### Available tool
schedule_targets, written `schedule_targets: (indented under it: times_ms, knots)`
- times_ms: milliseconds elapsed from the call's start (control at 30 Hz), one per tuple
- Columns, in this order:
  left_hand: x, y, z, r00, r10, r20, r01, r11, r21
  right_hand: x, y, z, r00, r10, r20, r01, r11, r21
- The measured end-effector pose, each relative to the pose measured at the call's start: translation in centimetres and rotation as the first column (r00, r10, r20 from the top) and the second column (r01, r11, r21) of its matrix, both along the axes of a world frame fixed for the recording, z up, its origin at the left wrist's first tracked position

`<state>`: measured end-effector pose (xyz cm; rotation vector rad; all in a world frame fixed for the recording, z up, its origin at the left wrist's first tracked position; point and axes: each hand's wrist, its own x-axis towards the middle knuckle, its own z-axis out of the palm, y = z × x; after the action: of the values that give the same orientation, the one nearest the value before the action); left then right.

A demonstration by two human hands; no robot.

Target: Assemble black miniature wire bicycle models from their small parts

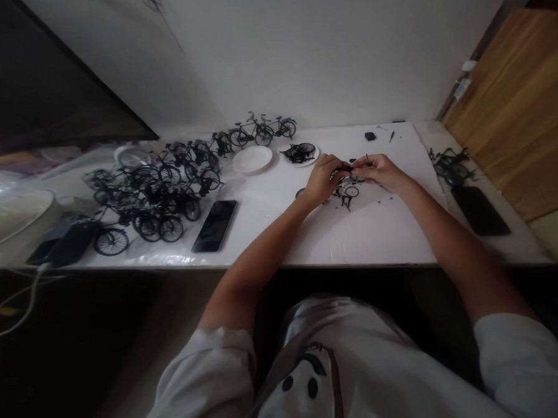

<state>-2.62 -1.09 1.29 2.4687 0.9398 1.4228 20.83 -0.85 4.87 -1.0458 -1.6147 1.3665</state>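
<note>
My left hand [325,176] and my right hand [380,171] meet over the white board [261,235], both with fingers closed in a pinch. Between them is a small dark part, mostly hidden by the fingers; its kind is too small to make out. Just below my hands, loose black model bicycle parts [346,200] lie on the board, one with a small wheel [351,191]. Beyond my left hand, a white plate [317,156] holds more black bicycle parts [299,152].
Many black model bicycles [161,190] crowd the left side, more [256,132] along the wall. A white plate [253,160] stands between. Phones lie left [214,226] and right [480,210]. Another model bicycle [452,165] is far right. A small black block [369,136] sits near the back.
</note>
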Motion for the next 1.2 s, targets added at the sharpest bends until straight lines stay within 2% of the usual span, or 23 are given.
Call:
schedule_targets:
  times_ms: [400, 833, 1200]
  knots:
    - [-0.05, -0.08, 0.13, 1.000, -0.027, 0.007, 0.027, 1.000, 0.008, -0.45, -0.66, 0.51, 0.999, -0.009, -0.033, 0.009, 1.000, 0.019]
    - [0.39, -0.55, 0.32, 0.995, -0.023, 0.101, 0.032, 0.996, -0.088, -0.80, -0.77, 0.44, 0.997, -0.074, 0.029, 0.068, 0.982, 0.175]
    - [0.37, -0.68, 0.45, 0.994, -0.032, 0.108, 0.044, 0.994, -0.105, -0.69, -0.81, 0.49, 0.998, -0.048, 0.044, 0.041, 0.988, 0.149]
